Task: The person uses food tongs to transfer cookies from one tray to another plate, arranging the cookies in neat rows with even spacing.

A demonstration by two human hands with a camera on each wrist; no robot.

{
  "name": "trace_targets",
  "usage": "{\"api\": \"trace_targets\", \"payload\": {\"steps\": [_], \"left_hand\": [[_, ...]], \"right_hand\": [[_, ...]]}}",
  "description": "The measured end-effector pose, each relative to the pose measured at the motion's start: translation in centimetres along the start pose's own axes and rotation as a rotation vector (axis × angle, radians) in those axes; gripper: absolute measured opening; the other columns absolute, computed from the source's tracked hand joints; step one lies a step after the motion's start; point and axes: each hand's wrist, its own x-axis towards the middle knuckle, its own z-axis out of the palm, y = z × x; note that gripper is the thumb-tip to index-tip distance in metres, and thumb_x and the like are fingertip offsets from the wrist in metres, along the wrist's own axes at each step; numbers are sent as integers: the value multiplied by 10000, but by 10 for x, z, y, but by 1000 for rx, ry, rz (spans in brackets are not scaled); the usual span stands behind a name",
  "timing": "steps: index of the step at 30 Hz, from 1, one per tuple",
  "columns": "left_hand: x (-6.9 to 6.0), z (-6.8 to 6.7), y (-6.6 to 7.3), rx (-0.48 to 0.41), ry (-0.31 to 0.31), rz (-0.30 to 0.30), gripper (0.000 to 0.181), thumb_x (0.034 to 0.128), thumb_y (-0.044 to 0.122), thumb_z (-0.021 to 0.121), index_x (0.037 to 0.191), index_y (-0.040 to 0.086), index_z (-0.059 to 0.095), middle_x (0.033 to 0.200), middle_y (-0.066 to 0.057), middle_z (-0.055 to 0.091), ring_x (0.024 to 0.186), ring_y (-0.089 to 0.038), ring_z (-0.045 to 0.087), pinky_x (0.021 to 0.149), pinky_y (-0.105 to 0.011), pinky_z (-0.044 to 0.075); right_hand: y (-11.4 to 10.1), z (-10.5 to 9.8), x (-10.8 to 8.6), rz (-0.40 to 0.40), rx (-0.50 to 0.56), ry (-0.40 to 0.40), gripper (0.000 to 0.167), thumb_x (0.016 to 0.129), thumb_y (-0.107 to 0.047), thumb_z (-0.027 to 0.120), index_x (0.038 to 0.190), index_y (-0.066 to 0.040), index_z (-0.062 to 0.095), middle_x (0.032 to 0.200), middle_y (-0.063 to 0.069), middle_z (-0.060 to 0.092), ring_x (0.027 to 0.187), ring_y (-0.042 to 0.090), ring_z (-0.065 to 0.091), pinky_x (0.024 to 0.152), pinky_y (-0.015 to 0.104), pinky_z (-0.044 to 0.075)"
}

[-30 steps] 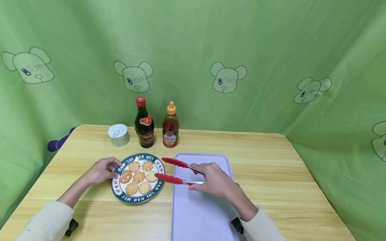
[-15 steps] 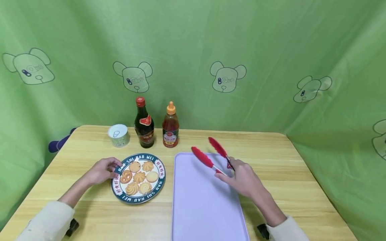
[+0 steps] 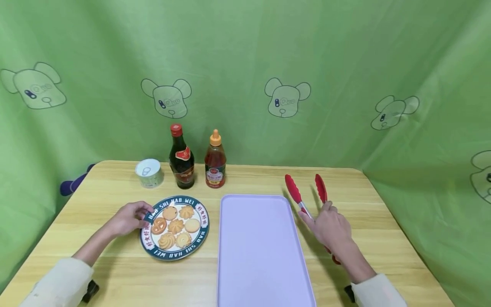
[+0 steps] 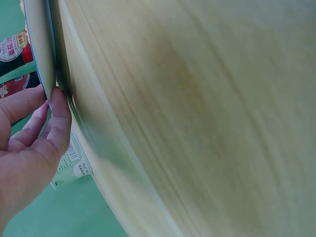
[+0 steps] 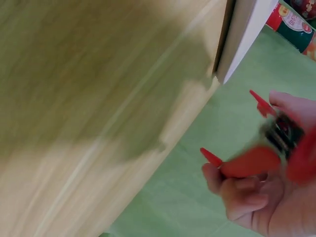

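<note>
At the left of the head view my left hand (image 3: 128,218) pinches the rim of a round plate (image 3: 174,256) with a dark green lettered border. Several cookies (image 3: 176,226) of different shapes lie on it. The left wrist view shows the plate (image 4: 41,47) edge-on between the thumb and fingers of that hand (image 4: 29,140). My right hand (image 3: 333,227) grips red-tipped tongs (image 3: 293,189) above the table, just right of the purple tray. Their arms stand spread with nothing between the tips. In the right wrist view, fingers curl round the tongs (image 5: 252,162).
A light purple tray (image 3: 261,251) lies at the middle of the wooden table (image 3: 379,238). Along the back left stand a tin can (image 3: 149,174), a dark bottle (image 3: 182,168) with a red cap and a red sauce bottle (image 3: 215,167). A green curtain (image 3: 238,55) hangs behind.
My right hand has carried the tongs from beside the plate, over the tray, to its right side. The tongs' tips now point away from me. My left hand stays at the plate.
</note>
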Motion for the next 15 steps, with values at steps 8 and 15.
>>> {"api": "trace_targets", "payload": {"steps": [8,15], "left_hand": [[-1,-1,-2,12,2,-5,380,764,-32,669,1131,-37,569,1031,-161,603,954,-260,564,846,-416,522],[-2,0,-2,31,2,-2,359,766,-27,667,1113,-25,577,1016,-146,606,938,-248,565,830,-407,526]], "right_hand": [[6,5,1,42,18,-153,1010,905,-559,480,1203,378,250,1223,540,350,945,540,576,701,513,546],[9,13,3,100,25,-238,1050,872,-599,494,1181,379,268,1141,514,416,573,283,550,428,310,418]]}}
